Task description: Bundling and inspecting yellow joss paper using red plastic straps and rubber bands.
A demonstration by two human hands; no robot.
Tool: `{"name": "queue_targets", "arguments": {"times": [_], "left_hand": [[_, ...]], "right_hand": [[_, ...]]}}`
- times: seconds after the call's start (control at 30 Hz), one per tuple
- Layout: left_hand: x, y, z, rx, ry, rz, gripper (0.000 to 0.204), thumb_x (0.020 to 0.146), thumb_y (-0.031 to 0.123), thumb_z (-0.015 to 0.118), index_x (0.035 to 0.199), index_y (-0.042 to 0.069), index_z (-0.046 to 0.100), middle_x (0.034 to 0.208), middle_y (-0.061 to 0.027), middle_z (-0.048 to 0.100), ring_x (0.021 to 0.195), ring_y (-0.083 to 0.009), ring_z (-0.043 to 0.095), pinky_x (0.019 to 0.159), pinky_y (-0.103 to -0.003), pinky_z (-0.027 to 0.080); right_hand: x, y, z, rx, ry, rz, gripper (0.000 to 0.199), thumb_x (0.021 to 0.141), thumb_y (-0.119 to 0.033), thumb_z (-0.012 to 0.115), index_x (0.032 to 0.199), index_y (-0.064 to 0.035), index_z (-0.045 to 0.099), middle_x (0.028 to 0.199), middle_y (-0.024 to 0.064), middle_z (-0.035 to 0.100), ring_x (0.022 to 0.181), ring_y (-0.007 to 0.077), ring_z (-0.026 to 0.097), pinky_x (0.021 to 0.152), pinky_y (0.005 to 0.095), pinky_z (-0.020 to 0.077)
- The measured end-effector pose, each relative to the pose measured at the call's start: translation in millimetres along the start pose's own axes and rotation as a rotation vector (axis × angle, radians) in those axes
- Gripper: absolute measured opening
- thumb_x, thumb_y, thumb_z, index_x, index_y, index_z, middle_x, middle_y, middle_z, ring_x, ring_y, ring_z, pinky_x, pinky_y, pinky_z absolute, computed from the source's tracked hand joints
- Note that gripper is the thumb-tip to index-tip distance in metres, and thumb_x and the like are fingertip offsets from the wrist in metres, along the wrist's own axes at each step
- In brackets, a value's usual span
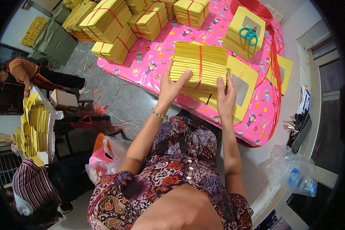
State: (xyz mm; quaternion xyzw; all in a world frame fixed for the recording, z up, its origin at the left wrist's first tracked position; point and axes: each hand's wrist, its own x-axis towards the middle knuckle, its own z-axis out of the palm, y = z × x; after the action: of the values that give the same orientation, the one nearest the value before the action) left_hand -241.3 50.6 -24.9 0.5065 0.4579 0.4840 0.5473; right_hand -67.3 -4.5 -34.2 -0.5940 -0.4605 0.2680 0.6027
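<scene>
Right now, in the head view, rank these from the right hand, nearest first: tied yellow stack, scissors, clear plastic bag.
1. Tied yellow stack: touching the right hand, just left of it.
2. Scissors: farther up the table, on another stack.
3. Clear plastic bag: lower right, off the table.

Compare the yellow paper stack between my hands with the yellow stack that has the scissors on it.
The stack between the hands is bound by a red string, and the left hand and right hand press its near edge. The stack with the teal scissors shows no string, and no hand touches it. It lies farther back, near the red basin; its top sheet bears a grey square. Both are yellow paper on the pink patterned tablecloth.
</scene>
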Motion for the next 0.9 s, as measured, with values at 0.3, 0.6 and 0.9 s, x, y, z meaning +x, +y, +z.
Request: {"name": "queue_targets", "arguments": {"times": [0.3, 0.6, 0.9], "left_hand": [[3, 5, 3, 0.05, -0.019, 0.103, 0.066, 0.084, 0.022, 0.072, 0.132, -0.011, 0.041, 0.108, -0.0153, 0.065, 0.097, -0.0164, 0.063, 0.084, -0.028, 0.05], [6, 2, -1, 0.029, -0.039, 0.068, 0.067, 0.084, 0.023, 0.071, 0.133, -0.011, 0.04, 0.115, -0.0161, 0.062, 0.103, -0.0169, 0.061, 0.087, -0.029, 0.049], [3, 13, -7, -0.152, -0.098, -0.121, 0.08, 0.086, 0.022, 0.071, 0.147, 0.0, 0.024, 0.133, -0.0143, 0.05, 0.115, -0.0189, 0.054, 0.099, -0.03, 0.043]], "right_hand": [[0, -7, 12, -0.046, 0.037, 0.071, 0.046, 0.097, -0.031, 0.051, 0.125, 0.0051, 0.052, 0.106, 0.0195, 0.066, 0.098, 0.0272, 0.063, 0.087, 0.0374, 0.0454], [4, 6, 6, -0.08, -0.017, 0.105, 0.053, 0.097, -0.036, 0.051, 0.13, 0.0056, 0.047, 0.122, 0.0206, 0.057, 0.112, 0.0276, 0.056, 0.096, 0.0358, 0.0408], [17, -13, -1, 0.224, -0.202, 0.164, 0.048, 0.092, -0.022, 0.062, 0.13, 0.0018, 0.047, 0.123, 0.0131, 0.056, 0.114, 0.0183, 0.052, 0.099, 0.0313, 0.0385]]}}
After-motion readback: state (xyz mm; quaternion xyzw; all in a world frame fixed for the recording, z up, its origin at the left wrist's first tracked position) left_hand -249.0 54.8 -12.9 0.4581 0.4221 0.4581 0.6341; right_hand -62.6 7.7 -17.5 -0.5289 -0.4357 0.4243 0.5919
